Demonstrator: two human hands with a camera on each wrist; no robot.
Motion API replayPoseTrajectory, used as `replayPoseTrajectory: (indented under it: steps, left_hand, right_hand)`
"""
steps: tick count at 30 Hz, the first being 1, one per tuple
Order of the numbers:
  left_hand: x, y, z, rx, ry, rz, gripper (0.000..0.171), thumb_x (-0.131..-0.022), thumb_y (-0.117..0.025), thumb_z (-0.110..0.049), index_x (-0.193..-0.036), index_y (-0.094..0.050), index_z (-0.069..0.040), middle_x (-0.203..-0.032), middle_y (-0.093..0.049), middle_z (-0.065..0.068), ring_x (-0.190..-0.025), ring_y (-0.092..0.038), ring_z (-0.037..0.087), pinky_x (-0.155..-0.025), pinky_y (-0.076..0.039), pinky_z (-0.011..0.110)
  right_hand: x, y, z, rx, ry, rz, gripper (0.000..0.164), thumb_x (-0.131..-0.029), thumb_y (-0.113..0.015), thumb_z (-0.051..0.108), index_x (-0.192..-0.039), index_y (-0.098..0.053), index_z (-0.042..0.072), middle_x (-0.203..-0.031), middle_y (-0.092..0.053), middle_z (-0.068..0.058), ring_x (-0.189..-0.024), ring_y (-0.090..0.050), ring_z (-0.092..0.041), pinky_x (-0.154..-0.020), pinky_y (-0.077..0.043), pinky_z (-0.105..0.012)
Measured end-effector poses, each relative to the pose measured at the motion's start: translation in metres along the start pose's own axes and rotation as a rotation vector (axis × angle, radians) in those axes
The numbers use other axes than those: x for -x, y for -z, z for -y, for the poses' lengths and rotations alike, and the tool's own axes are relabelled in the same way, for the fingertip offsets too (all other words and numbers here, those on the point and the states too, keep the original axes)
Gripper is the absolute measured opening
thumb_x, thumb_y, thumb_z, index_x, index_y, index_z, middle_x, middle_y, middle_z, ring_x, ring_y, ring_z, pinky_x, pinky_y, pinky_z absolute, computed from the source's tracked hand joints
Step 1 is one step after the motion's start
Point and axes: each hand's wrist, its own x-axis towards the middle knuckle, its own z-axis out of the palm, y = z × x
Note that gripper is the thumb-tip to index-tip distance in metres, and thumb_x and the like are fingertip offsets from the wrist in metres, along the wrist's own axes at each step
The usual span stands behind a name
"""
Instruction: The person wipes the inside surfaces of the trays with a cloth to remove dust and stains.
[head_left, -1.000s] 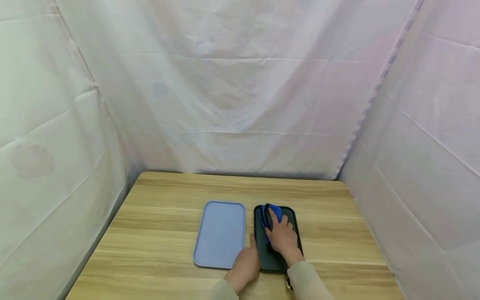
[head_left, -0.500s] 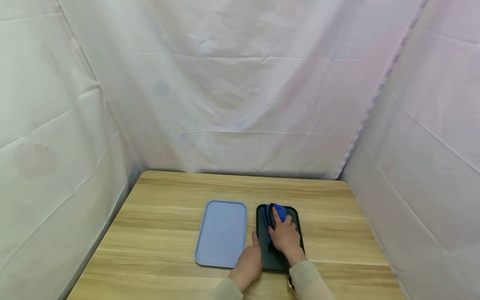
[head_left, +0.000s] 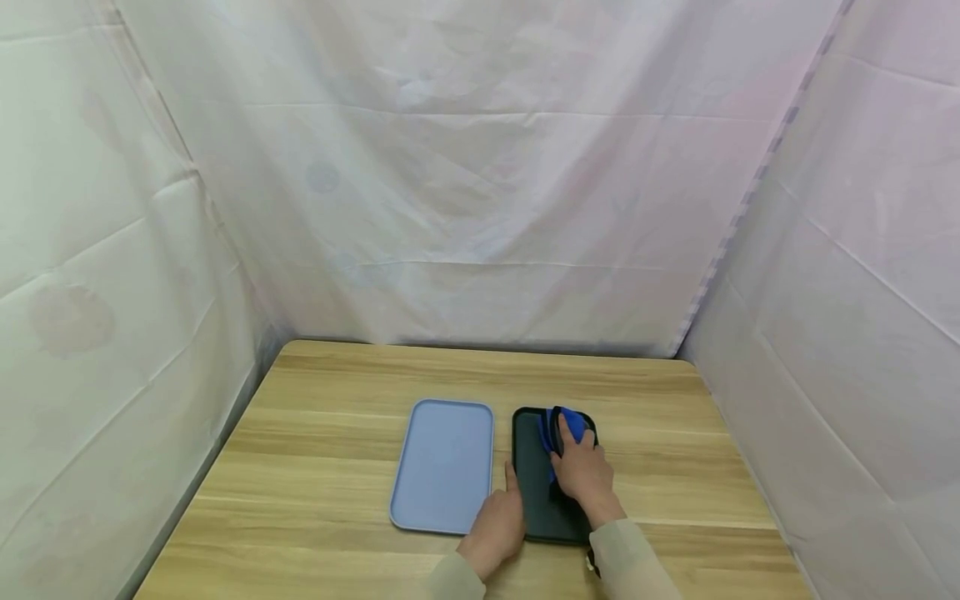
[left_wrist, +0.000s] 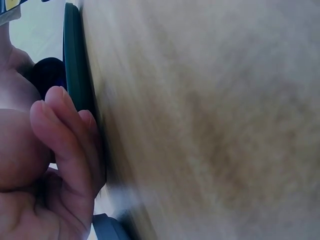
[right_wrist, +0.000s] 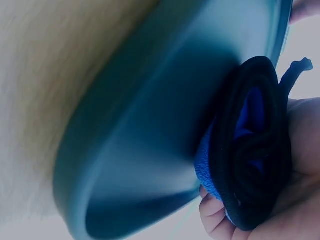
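Observation:
A dark green tray (head_left: pixel 534 512) lies on the table with its long side pointing away from me. My right hand (head_left: pixel 585 475) grips a folded blue cloth with black edging (head_left: pixel 573 423) and holds it on the tray's far right part. The right wrist view shows the cloth's layered folds (right_wrist: pixel 250 160) against the hand, over the tray floor (right_wrist: pixel 165 135). At the tray's near left edge rests my left hand (head_left: pixel 497 523), index finger stretched along the rim. In the left wrist view its other fingers are bent beside the tray's side wall (left_wrist: pixel 77 60).
A light blue tray (head_left: pixel 442 467) lies just left of the green one, a narrow gap between them. Both are on a wood-grain table (head_left: pixel 315 467). Pale hanging sheets (head_left: pixel 480 183) enclose the table at the back and both sides.
My right hand has slid rightward with the cloth, from the green tray's left and middle toward its right edge. The left hand stays at the left edge.

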Motion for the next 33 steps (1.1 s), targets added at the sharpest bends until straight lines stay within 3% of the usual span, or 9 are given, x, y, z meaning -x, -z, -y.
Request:
replayPoseTrajectory:
  steps: [16,25,33]
  left_hand:
    - [0.002,0.006,-0.003,0.058,0.032,0.032,0.096,-0.087,-0.079,-0.007,-0.16,-0.019,0.011,-0.062,-0.057,0.008,-0.053,-0.054,0.017,-0.055,-0.05,0.032]
    - [0.0,0.004,-0.001,0.035,0.025,0.028,0.092,-0.09,-0.076,-0.009,-0.161,-0.02,0.01,-0.056,-0.054,0.005,-0.047,-0.05,0.016,-0.049,-0.046,0.031]
    - [0.0,0.006,-0.002,-0.026,0.015,0.039,0.091,-0.091,-0.075,-0.01,-0.161,-0.019,0.009,-0.056,-0.053,0.005,-0.048,-0.05,0.016,-0.05,-0.045,0.03]
  right_hand:
    - [-0.001,0.009,-0.018,-0.009,-0.007,0.028,0.074,-0.104,-0.06,0.037,-0.167,-0.022,0.026,-0.149,-0.038,-0.036,-0.103,-0.058,-0.044,-0.069,-0.053,-0.056]
    - [0.0,0.007,-0.018,0.014,0.004,0.028,0.075,-0.103,-0.061,0.037,-0.167,-0.023,0.024,-0.148,-0.04,-0.036,-0.098,-0.057,-0.041,-0.064,-0.052,-0.053]
    - [-0.004,0.0,-0.014,0.04,0.03,0.017,0.076,-0.103,-0.061,0.037,-0.167,-0.023,0.021,-0.147,-0.04,-0.036,-0.102,-0.058,-0.044,-0.067,-0.053,-0.057]
